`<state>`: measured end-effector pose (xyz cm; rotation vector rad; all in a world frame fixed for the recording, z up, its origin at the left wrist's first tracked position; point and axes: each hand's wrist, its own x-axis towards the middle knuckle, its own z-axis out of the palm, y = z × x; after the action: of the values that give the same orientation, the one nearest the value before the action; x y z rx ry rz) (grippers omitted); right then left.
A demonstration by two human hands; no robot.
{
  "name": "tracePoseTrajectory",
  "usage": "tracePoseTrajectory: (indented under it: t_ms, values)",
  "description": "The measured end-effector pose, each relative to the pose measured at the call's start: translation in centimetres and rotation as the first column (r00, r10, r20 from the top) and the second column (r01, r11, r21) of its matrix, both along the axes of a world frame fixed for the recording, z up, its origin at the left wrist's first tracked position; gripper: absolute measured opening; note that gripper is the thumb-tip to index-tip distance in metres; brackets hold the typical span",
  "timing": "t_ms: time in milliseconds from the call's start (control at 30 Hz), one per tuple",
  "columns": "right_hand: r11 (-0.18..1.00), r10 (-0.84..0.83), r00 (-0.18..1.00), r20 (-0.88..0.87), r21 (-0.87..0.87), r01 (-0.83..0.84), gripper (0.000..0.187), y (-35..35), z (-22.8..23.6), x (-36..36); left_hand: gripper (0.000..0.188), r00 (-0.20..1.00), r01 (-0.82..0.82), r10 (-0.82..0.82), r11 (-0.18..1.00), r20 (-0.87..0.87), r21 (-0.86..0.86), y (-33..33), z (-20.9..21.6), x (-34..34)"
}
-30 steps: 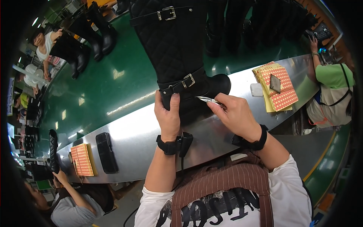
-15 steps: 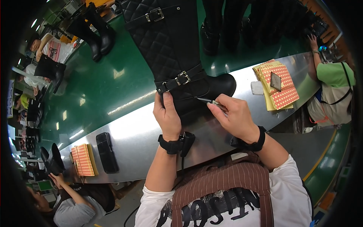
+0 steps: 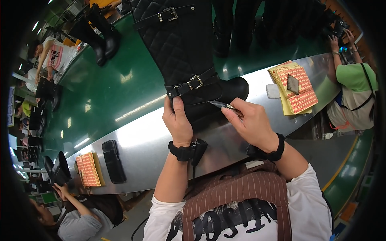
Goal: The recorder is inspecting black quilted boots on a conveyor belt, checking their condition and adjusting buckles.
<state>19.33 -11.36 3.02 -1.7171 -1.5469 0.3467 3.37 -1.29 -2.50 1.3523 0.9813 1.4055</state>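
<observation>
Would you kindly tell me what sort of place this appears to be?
It looks like a shoe factory or workshop: the left hand holds a tall black quilted boot, more tall black boots stand on the long, glossy green surface, and a co-worker in a light-green top is beside it.

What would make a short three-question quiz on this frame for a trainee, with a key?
1. Which hand holds the pointed tool?
2. True or false: the left hand touches the quilted boot.
3. Which lies on the dotted sheets at the picture's right: (a) a cup, (b) a flat dark block, (c) a glove?

Key: 1. the right hand; 2. true; 3. b.
</observation>
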Motion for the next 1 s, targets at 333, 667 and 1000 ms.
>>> tracePoseTrajectory:
  t_ms: [333,667,1000]
  values:
    - [0.998,0.004,0.999,-0.032,-0.061,-0.006,0.028,0.3,-0.2,0.2,0.033,1.000,0.000,-0.001,0.999,0.007,0.034,0.0,0.0,0.1]
    - [0.984,0.046,0.993,-0.109,-0.164,-0.064,0.028,0.5,0.1,1.0,0.034,1.000,-0.009,0.010,0.998,-0.014,0.068,-0.2,0.3,0.2]
    - [0.995,0.060,0.982,-0.178,-0.073,-0.074,0.027,0.3,0.5,-0.5,0.034,0.999,-0.020,0.024,0.997,-0.041,0.077,-0.5,0.8,0.5]
